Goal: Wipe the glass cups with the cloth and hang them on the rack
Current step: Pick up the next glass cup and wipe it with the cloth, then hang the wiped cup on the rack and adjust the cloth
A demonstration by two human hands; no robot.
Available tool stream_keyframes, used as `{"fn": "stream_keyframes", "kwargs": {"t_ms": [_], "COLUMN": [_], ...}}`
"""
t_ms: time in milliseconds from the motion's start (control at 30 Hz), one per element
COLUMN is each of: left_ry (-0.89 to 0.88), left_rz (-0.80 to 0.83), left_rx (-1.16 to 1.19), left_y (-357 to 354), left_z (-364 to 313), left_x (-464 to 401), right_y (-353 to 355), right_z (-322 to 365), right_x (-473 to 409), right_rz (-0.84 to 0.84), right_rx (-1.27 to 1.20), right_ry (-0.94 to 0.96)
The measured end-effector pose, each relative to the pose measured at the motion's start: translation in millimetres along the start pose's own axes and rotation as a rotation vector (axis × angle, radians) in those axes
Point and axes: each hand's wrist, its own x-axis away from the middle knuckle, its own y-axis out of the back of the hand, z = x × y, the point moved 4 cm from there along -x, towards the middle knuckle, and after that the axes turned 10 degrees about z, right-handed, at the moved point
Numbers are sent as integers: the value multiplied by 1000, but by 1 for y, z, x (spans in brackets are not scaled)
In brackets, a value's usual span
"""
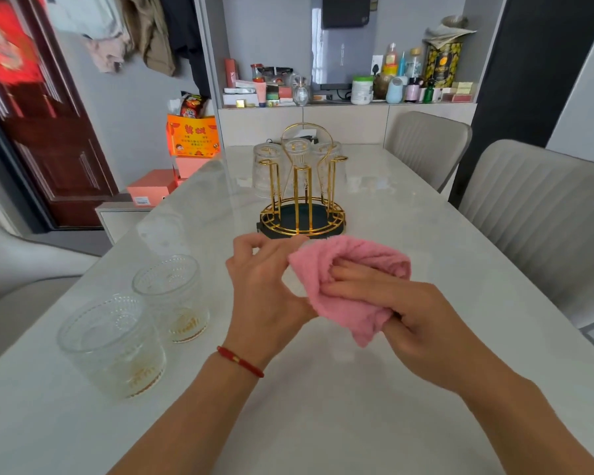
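A person's hands work a pink cloth (343,286) over a pale marble-look table (323,406), just in front of a gold wire rack (302,197) that stands at the table's middle. The right hand (408,323) grips the cloth, its fingers (354,279) tucked into the folds and its thumb curled under the cloth's lower corner. The left hand (264,286), a red cord bracelet (239,361) at its wrist, meets the cloth's left edge with loosely curled fingers; whether it pinches the fabric or only touches it cannot be told. No cup shows clearly between the hands.

On the rack, which has a dark round base, three glass cups hang upside down on the far pegs: one at the left (266,169), one in the middle (297,156), one at the right (330,166). The near pegs are bare. Two more glass cups stand upright on the table well to the left of the rack and nearer the camera, touching or nearly so: the rear cup (172,296) and, closer still, the front cup (114,344), both embossed with gold-tinted bottoms.

Two grey chairs (542,214) line the table to the right of the rack. Beyond the rack, a shelf (347,103) holds bottles, jars and boxes.
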Motion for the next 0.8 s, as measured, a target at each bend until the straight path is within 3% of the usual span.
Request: {"fn": "stream_keyframes", "kwargs": {"t_ms": [167,300,367,467,567,667,800], "left_ry": [19,21,154,252,271,385,394], "left_rz": [64,102,93,87,24,-45,-89], "left_rx": [65,75,130,166,464,656,588], "left_y": [3,-4,0,11,18,16,6], "left_z": [-8,-2,6,-2,-12,-3,-4], "left_x": [0,1,-4,-25,-65,-111,-173], "right_y": [13,2,13,28,24,17,13], "right_z": [-11,-1,-8,-33,-59,-67,-74], "right_x": [1,-5,2,12,17,19,22], "right_rz": [-179,-57,-113,-376,-539,-517,-538], "right_rx": [-45,-125,-317,-512,-920,-1065,-1157], "right_ry": [-153,-62,-135,-290,-519,-657,-668]}}
